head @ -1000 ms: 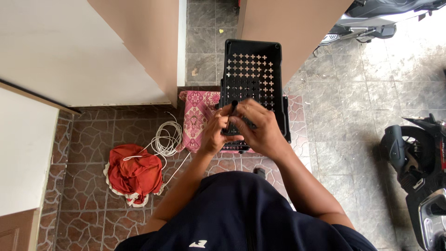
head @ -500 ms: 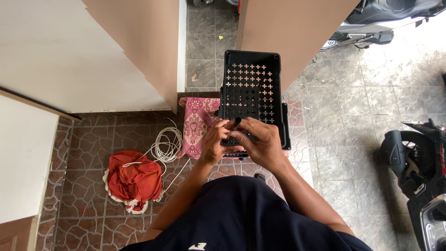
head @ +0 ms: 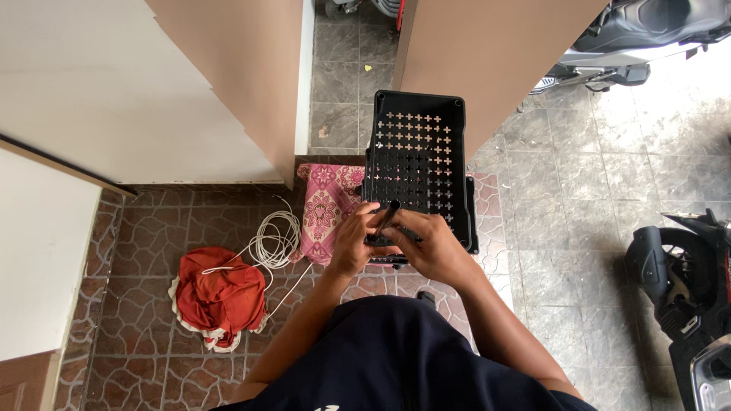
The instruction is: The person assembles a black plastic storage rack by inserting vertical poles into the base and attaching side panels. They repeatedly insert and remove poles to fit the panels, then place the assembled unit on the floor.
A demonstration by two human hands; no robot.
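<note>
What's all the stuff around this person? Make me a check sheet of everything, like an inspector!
Surface: tiled floor, grey by the walls, brown stone pattern nearer.
Job's things: black crate with cross-shaped holes; a small dark tool at its near edge.
Clutter: pink patterned cloth beside the crate; red cloth crumpled on the floor.
Hands: left hand and right hand close together around the tool; exact grip unclear.
Cables: coiled white cord between the cloths.
Surroundings: tan walls; parked scooters.

Wearer: dark navy garment, small white mark at its lower edge. Forearms bare, no sleeves visible. Left hand (head: 356, 242) and right hand (head: 428, 245) ungloved.
</note>
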